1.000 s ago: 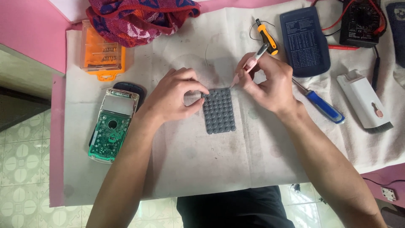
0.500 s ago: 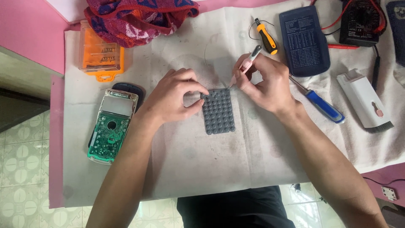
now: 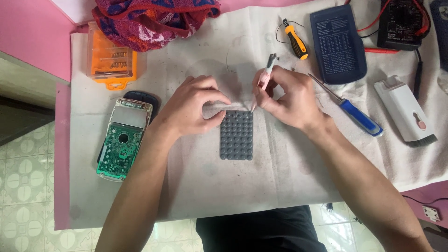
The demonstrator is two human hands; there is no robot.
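A grey rubber keypad mat [image 3: 236,135] with rows of small bumps lies on the white cloth [image 3: 280,177] in the middle of the head view. My left hand [image 3: 196,105] rests at the mat's top left corner, fingertips pinching its upper edge. My right hand [image 3: 287,98] grips a thin pale pink pen-like tool [image 3: 263,79], held nearly upright with its tip touching the mat's top right corner. An opened calculator with a green circuit board [image 3: 120,142] lies to the left of my left forearm.
An orange bit case [image 3: 111,60] and a red patterned cloth [image 3: 149,21] sit at the back left. A dark blue calculator shell [image 3: 338,43], yellow screwdriver [image 3: 295,39], blue-handled screwdriver [image 3: 352,114], white brush tool [image 3: 406,112] and multimeter [image 3: 402,23] lie to the right.
My right hand has tilted the pink tool more upright and brought its tip down to the mat's top right corner. My left hand stays on the mat.
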